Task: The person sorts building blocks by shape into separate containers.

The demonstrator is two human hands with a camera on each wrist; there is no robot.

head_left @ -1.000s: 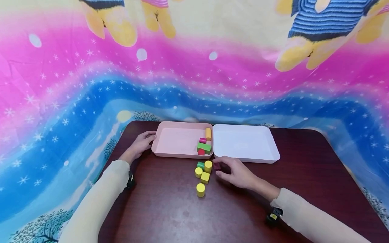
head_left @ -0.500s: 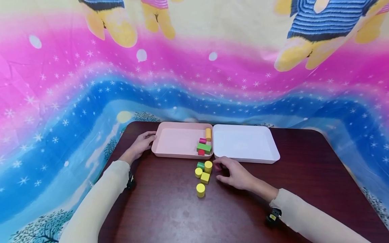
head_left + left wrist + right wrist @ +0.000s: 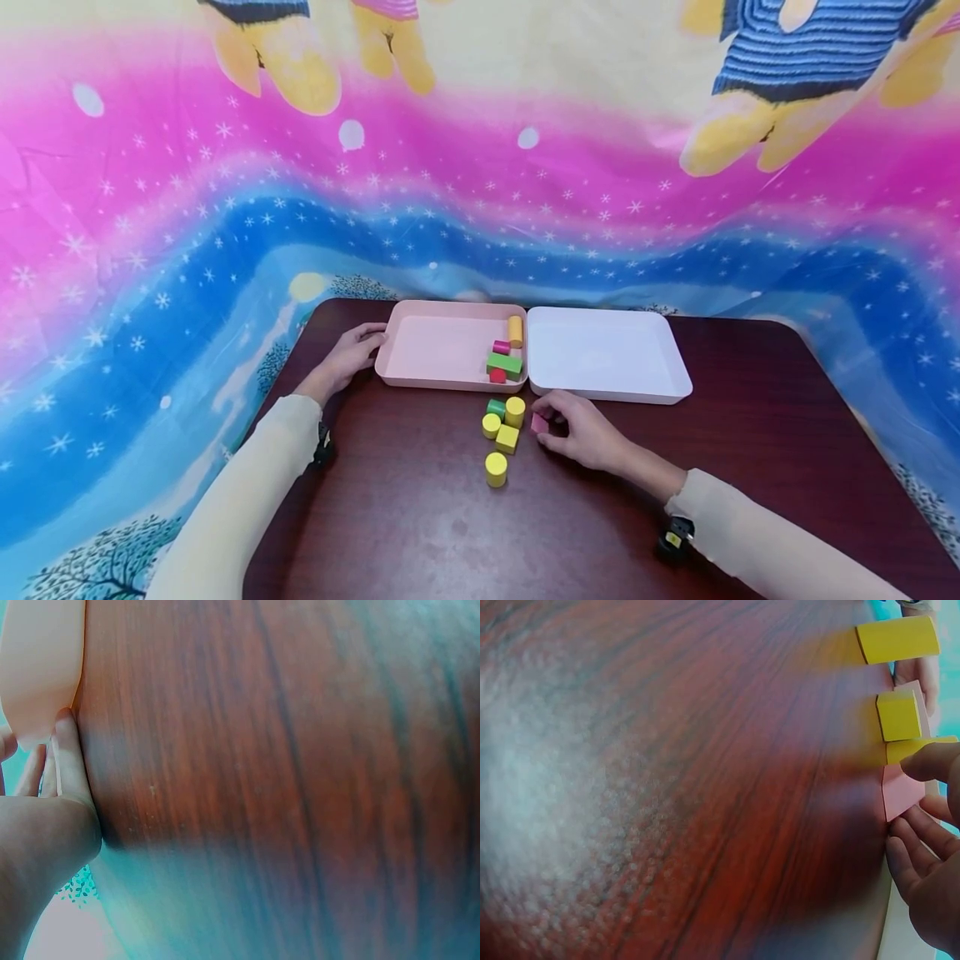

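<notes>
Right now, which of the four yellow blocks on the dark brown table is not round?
The yellow boxy block, left of the pink angular block that the right hand holds. Its flat faces set it apart: the other three are cylinders.

In the head view, the fingers of the right hand (image 3: pixel 588 429) cover a part of the pink block (image 3: pixel 540 423). The green block (image 3: pixel 496 407) is partly hidden behind the yellow cylinders (image 3: pixel 514 412). The label on the wrist device (image 3: pixel 675 537) is too small to read. Both sleeves (image 3: pixel 780 533) and the table (image 3: pixel 405 517) are cut off by the bottom edge, and the figures on the cloth (image 3: pixel 795 58) by the top edge.

In the left wrist view, the pink tray (image 3: pixel 41 667) runs out at the top, and the left hand (image 3: pixel 45 810) is cut by the left edge.

In the right wrist view, the table surface is blurred, and the right edge cuts the right hand.
</notes>
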